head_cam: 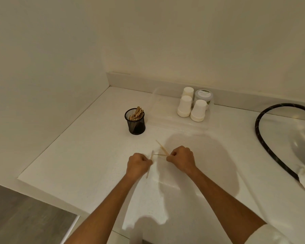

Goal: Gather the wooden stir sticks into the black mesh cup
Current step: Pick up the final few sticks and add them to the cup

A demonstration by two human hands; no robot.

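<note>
Black mesh cup (135, 123); tan wooden stir sticks (137, 113); white paper cups (184, 106); white speckled counter (88, 155).

Near the counter (88, 148) front edge: left hand (137, 165) pinching one stir stick (149, 166), right hand (182, 160) gripping several sticks (161, 150). Farther back toward the left edge, black mesh cup (135, 122) holding more sticks.

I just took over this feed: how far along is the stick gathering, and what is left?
Mostly done, it seems: a bundle of sticks already stands in the black mesh cup. In hand: the left hand pinches one stick, and the right hand grips a few more. Left: carry these to the cup. No other loose sticks show on the counter.
</note>
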